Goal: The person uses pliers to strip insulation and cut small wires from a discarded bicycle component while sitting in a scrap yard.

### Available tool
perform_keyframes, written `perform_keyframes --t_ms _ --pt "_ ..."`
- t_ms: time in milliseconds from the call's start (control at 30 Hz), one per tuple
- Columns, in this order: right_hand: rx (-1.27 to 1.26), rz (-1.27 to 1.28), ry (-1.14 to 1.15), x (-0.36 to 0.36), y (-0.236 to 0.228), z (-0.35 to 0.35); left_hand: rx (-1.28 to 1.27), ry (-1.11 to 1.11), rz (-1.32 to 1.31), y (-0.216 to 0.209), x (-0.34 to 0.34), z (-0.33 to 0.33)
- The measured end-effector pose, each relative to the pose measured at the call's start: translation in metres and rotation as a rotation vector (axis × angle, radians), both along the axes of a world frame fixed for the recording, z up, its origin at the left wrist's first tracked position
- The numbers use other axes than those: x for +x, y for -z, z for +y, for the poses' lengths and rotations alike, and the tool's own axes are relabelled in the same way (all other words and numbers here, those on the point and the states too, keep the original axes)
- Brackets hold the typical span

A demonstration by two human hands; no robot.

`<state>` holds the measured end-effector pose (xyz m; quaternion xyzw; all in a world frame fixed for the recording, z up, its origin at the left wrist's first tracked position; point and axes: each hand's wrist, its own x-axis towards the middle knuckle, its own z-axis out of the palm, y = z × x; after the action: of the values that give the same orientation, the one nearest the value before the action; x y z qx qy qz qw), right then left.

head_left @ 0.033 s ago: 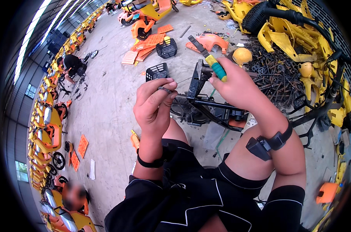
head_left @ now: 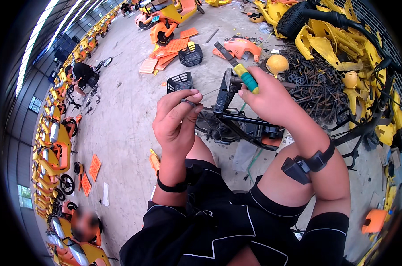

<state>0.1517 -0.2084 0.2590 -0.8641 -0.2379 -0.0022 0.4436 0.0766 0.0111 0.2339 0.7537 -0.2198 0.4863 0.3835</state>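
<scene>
My left hand (head_left: pixel 175 122) is raised with its fingers closed around a small dark curved piece (head_left: pixel 187 103), mostly hidden by them. A thin dark line runs from near these fingertips toward the black frame; I cannot tell if it joins the piece. In my right hand (head_left: pixel 268 94) is a flat-bladed hand tool (head_left: pixel 245 76) with a yellow and green handle, its grey blade pointing up and left. Just below the tool stands the stripped black vehicle frame (head_left: pixel 223 99), between my knees, with a wheel (head_left: pixel 216 126) low at its left.
Dark metal parts (head_left: pixel 314 82) lie heaped at right, beside yellow body panels (head_left: pixel 325 46). Two black baskets, one the nearer basket (head_left: pixel 179 83), and orange panels (head_left: pixel 170 48) lie ahead. Yellow scooters (head_left: pixel 54 155) line the left side, where another person (head_left: pixel 81 73) crouches.
The tool in my right hand has tipped very slightly down and left. My left hand and the frame look unmoved.
</scene>
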Motion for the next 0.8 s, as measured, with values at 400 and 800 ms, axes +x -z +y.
perform_keyframes --t_ms 400,800 --pt "0.648 0.624 -0.552 -0.024 -0.025 0.006 0.234 -0.274 -0.009 -0.001 0.012 -0.026" --pt "0.460 0.504 -0.282 -0.008 -0.014 0.021 -0.010 -0.025 0.244 0.003 -0.014 -0.017"
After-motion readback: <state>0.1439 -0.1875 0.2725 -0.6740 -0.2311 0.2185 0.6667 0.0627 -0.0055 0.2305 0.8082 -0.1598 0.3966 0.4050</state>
